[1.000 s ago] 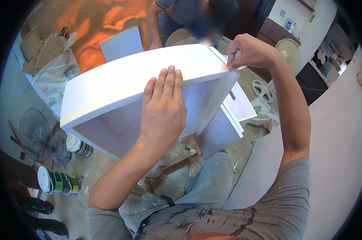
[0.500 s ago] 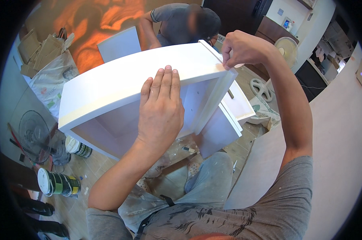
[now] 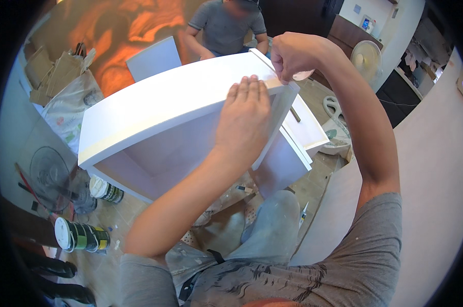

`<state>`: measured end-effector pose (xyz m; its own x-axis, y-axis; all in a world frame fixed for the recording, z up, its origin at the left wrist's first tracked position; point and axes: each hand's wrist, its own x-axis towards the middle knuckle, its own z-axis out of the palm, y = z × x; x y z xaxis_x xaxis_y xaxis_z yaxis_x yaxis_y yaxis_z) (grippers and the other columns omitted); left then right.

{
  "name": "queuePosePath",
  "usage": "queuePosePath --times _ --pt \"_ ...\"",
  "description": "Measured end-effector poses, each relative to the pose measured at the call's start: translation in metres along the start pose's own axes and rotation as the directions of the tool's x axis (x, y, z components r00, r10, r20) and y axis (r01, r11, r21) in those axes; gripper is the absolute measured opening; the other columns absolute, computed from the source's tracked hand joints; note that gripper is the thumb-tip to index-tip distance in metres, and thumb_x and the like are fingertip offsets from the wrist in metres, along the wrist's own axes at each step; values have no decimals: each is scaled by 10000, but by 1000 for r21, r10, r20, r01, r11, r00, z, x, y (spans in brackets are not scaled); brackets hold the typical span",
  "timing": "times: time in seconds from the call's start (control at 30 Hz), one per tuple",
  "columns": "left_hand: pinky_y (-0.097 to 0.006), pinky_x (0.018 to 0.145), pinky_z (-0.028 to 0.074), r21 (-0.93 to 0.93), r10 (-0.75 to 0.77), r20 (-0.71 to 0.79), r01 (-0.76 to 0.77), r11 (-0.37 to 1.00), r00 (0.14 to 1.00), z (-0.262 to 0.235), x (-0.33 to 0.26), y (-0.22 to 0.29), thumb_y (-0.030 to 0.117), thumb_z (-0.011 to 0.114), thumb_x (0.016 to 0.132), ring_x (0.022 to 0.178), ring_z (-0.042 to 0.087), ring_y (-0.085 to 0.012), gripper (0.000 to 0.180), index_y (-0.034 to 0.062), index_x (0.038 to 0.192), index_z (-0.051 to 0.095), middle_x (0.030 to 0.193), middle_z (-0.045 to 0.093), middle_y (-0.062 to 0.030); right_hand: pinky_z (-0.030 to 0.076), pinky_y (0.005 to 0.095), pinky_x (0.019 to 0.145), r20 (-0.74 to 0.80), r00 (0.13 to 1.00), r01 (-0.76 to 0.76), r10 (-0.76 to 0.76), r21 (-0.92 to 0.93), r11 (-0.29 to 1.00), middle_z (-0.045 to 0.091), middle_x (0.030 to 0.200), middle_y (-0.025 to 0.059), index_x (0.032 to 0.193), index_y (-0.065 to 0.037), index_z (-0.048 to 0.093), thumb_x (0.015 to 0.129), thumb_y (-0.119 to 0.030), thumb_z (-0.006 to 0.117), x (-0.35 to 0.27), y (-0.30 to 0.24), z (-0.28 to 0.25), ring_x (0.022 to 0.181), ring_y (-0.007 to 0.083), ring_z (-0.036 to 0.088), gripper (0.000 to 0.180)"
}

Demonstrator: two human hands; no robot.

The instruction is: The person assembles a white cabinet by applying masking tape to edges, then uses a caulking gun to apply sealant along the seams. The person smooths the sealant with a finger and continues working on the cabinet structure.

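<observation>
A white cabinet box [image 3: 165, 92] with an open front stands tilted before me. A pale yellowish strip of masking tape [image 3: 120, 137] runs along the front edge of its top face. My left hand [image 3: 244, 120] lies on that edge near the right corner, fingers stretched out and side by side, holding nothing. At the corner, my right hand [image 3: 298, 56] is closed in a pinch, fingertips down at the end of the tape. Its grip is partly hidden by the hand itself. A pale round shape [image 3: 303, 75] shows beneath the right wrist; I cannot tell what it is.
A white drawer [image 3: 311, 128] stands beyond the cabinet's right side. Paint buckets [image 3: 83, 235] and a fan [image 3: 49, 176] are at left. A co-worker [image 3: 226, 28] sits beyond the cabinet, near a white panel [image 3: 153, 57]. A tube [image 3: 303, 212] lies by my leg.
My left hand has slid right along the cabinet's edge toward the corner. My right hand has shifted slightly left and up. The co-worker has straightened up from a bent posture.
</observation>
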<state>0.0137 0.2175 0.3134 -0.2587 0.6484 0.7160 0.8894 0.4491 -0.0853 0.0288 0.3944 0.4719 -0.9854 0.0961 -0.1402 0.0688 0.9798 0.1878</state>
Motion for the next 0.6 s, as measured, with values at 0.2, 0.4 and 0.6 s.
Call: queuePosePath --times 0.2,0.4,0.6 --pt "-464 1207 389 50 -10 -8 10 999 1000 25 28 33 75 586 897 1396 563 -365 535 -145 1384 561 1436 592 -311 573 398 756 -8 998 -68 67 -54 996 760 966 78 1035 -121 803 586 -135 924 13 2 3 913 256 736 466" --pt "-441 1203 401 -8 46 -9 -47 999 999 24 29 20 80 584 892 1382 580 -353 536 -117 1390 579 1429 612 -285 568 426 796 -90 995 -26 33 83 996 739 1018 97 1044 -113 804 645 -171 909 10 19 19 921 264 718 416" --pt "-425 1017 550 14 58 139 -60 998 989 4 46 11 131 614 886 1174 702 -335 465 -45 1315 650 1286 712 -213 568 333 807 -781 599 304 174 423 854 757 1066 142 1045 -59 811 841 -231 814 -47 27 33 930 236 724 266"
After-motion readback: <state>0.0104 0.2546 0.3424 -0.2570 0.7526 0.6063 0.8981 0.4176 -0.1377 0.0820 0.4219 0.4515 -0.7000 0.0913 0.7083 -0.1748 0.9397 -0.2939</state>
